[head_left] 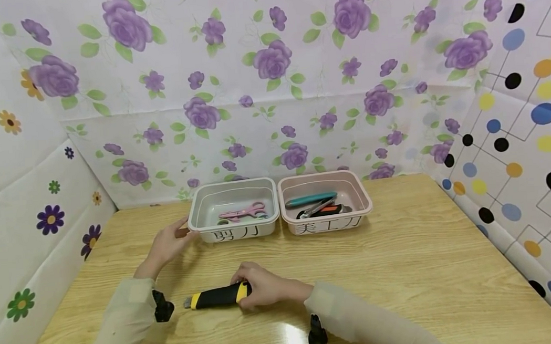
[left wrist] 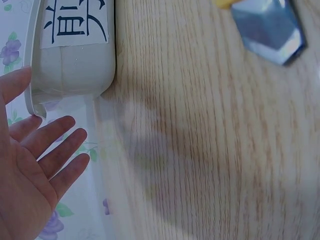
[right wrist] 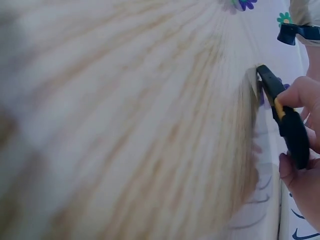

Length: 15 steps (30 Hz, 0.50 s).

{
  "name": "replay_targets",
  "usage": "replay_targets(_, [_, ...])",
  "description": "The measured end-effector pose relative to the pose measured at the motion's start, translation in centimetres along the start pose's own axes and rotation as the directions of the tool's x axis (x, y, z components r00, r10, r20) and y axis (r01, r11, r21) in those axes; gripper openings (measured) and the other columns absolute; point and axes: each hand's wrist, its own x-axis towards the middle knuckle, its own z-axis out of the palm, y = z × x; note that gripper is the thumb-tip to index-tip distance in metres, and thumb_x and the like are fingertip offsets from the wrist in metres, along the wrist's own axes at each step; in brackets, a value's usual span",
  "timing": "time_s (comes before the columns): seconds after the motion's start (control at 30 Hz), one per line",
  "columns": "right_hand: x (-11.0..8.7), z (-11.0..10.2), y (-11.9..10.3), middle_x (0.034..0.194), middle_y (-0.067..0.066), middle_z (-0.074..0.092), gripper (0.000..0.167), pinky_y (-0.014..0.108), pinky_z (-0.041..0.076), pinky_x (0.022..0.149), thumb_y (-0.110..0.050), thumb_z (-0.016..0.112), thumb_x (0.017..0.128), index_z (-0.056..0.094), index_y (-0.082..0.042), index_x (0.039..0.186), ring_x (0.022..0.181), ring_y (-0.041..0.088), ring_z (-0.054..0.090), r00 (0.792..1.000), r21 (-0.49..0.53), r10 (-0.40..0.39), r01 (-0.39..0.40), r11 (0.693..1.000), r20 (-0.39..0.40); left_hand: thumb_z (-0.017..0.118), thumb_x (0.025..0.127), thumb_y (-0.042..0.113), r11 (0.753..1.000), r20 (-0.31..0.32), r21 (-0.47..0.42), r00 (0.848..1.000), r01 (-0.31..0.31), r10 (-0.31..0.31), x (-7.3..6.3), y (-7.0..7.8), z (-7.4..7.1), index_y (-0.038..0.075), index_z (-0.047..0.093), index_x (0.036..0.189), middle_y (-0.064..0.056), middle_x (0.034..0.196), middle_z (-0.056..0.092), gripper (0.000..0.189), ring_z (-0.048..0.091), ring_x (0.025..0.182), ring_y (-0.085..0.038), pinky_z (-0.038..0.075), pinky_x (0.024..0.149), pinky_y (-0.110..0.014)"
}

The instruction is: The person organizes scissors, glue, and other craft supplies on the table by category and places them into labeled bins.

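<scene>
A black and yellow utility knife (head_left: 219, 296) is in my right hand (head_left: 266, 285), which grips its rear end just over the wooden table. Its metal blade tip points left. The right wrist view shows the knife (right wrist: 294, 132) between thumb and fingers. My left hand (head_left: 168, 245) is at the left front corner of the grey-white basket (head_left: 234, 232). Thumb and forefinger touch the basket's rim in the left wrist view, and the other fingers of this hand (left wrist: 30, 170) extend loosely. Pink scissors (head_left: 245, 211) lie inside that basket, partly covering other items.
Close by on the right stands a pink basket (head_left: 326, 225) holding a teal cutter (head_left: 311, 199) and several other knives. Both baskets carry black-lettered labels. Behind them rises a flowered cloth wall (head_left: 254, 126). Patterned cloth walls border the wooden table (head_left: 405, 274) left and right.
</scene>
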Motion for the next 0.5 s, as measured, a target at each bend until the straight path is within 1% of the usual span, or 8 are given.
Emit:
replay_targets(0.2, [-0.2, -0.2, -0.3, 0.088, -0.006, 0.047, 0.038, 0.010, 0.038, 0.072, -0.015, 0.071, 0.068, 0.062, -0.008, 0.104, 0.081, 0.002, 0.041, 0.999, 0.065, 0.034, -0.032, 0.997, -0.039, 0.053, 0.089, 0.044, 1.000, 0.002, 0.000, 1.000, 0.000, 0.000, 0.0, -0.1, 0.1, 0.000, 0.031, 0.140, -0.027, 0.118, 0.055, 0.071, 0.056, 0.105, -0.039, 0.041, 0.087, -0.058])
replay_targets(0.37, [-0.5, -0.7, -0.2, 0.085, -0.007, 0.045, 0.036, 0.010, 0.039, 0.068, -0.015, 0.071, 0.068, 0.062, -0.008, 0.102, 0.076, 0.002, 0.042, 0.999, 0.082, 0.042, -0.040, 0.996, -0.024, 0.053, 0.089, 0.045, 1.000, -0.001, 0.005, 1.000, 0.000, 0.000, 0.1, -0.1, 0.1, 0.000, 0.031, 0.140, -0.027, 0.117, 0.055, 0.071, 0.055, 0.105, -0.040, 0.040, 0.088, -0.058])
replay_targets(0.5, [-0.8, -1.2, 0.0, 0.085, -0.008, 0.047, 0.036, 0.010, 0.040, 0.069, -0.014, 0.071, 0.068, 0.061, -0.007, 0.101, 0.078, 0.001, 0.043, 0.999, 0.082, 0.049, -0.048, 0.995, -0.014, 0.053, 0.089, 0.045, 1.000, 0.001, -0.001, 1.000, 0.007, -0.007, 0.1, -0.1, 0.1, 0.000, 0.031, 0.140, -0.027, 0.118, 0.054, 0.072, 0.055, 0.106, -0.040, 0.040, 0.088, -0.058])
